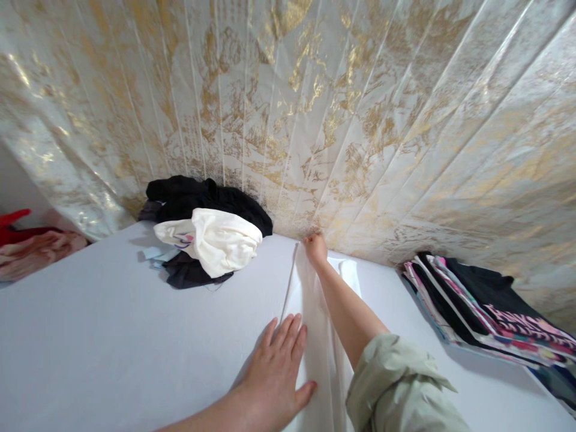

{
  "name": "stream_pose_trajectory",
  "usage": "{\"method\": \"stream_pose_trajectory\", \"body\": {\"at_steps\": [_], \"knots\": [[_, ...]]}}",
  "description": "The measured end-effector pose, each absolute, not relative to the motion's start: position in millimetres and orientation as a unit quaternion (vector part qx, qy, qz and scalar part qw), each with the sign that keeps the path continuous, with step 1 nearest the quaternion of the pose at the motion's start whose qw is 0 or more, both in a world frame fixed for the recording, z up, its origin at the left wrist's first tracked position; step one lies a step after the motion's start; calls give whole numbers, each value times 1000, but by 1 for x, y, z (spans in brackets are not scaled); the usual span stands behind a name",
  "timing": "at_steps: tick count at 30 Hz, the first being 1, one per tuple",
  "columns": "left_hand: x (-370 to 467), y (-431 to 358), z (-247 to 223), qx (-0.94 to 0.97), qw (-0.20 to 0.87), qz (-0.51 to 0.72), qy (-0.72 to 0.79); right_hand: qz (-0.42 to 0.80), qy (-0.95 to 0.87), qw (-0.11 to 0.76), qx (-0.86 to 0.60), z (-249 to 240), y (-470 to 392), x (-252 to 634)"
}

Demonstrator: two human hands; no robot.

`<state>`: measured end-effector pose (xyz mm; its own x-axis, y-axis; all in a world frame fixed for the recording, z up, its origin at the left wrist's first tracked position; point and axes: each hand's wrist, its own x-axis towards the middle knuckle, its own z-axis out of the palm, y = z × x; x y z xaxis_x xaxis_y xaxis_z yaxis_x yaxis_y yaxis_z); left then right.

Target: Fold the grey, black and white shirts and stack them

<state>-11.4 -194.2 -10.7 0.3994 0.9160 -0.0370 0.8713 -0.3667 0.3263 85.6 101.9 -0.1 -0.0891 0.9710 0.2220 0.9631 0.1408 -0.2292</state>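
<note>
A white garment [310,318] lies lengthwise on the pale table in front of me, folded into a long strip. Flat on its left edge rests my left hand [279,354], fingers stretched out and thumb apart. At the far end, close to the wall, my right hand [316,247] is closed on the garment's top edge. My right forearm crosses over the cloth and hides part of its right side. The garment's near end runs out of the bottom of the view, so I cannot tell its exact kind.
Left of the garment sits a loose heap with a cream cloth [225,240] on top of black clothes [202,195]. At the right stands a stack of folded clothes [477,312]. A gold-patterned covering [288,108] rises behind the table [112,336]. Red and pink cloths [40,249] lie far left.
</note>
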Motion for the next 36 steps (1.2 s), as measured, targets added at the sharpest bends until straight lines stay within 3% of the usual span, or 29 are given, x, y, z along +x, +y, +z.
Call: {"method": "stream_pose_trajectory", "body": {"at_steps": [8, 23, 36], "knots": [[-10, -195, -12, 821, 152, 73, 546, 0, -804, 153, -575, -4, 78, 87], [-10, -194, -9, 824, 134, 54, 548, -3, -783, 165, -599, 25, 53, 165], [-10, -193, -7, 822, 148, 63, 546, 22, -795, 115, -596, 17, 71, 81]]}}
